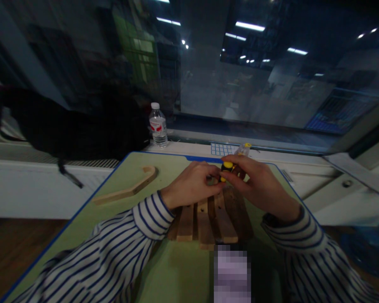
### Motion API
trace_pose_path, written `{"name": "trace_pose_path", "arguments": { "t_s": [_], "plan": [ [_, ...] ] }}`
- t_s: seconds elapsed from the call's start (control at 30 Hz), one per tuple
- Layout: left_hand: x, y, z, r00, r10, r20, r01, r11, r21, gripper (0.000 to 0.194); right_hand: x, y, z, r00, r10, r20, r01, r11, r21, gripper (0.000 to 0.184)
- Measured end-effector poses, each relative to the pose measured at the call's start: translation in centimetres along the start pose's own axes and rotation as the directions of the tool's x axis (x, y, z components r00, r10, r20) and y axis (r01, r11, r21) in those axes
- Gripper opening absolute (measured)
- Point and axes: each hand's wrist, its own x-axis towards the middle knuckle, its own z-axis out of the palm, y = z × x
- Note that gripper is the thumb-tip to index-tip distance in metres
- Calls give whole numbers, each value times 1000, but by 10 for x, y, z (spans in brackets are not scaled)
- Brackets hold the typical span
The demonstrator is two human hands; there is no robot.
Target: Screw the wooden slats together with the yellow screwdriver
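My right hand (255, 181) grips a stubby screwdriver (228, 166) by its short yellow-and-black handle, which stands roughly upright. Close against it, my left hand (197, 182) has its thumb and fingers closed near the lower end of the screwdriver; what they pinch is hidden. Below both hands lies a wooden piece made of several slats (204, 227), with small dark holes near their upper ends. My fingers cover the far end of the slats and the screwdriver's tip.
A bent wooden piece (129, 191) lies on the left of the green, blue-edged table (164, 269). On the sill stand a water bottle (158, 126) and a clear item with a yellow top (244, 148). A black bag (91, 126) is at the left, papers (358, 172) at the right.
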Motion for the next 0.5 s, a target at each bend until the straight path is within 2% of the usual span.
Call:
{"name": "trace_pose_path", "arguments": {
  "t_s": [0.27,0.4,0.5],
  "plan": [
    [-1,-2,0,1000,-21,-22,21,1000,-3,17,1,-2,0,1000,1,5,-1,1000,1,32],
    [-1,-3,0,999,8,-39,-7,1000,4,18,1,-4,-1,1000,-19,21,19,1000,14,41],
    [0,-3,0,1000,10,-15,-10,1000,-3,19,1,-5,-1,998,-54,28,53,999,11,37]
  ]
}}
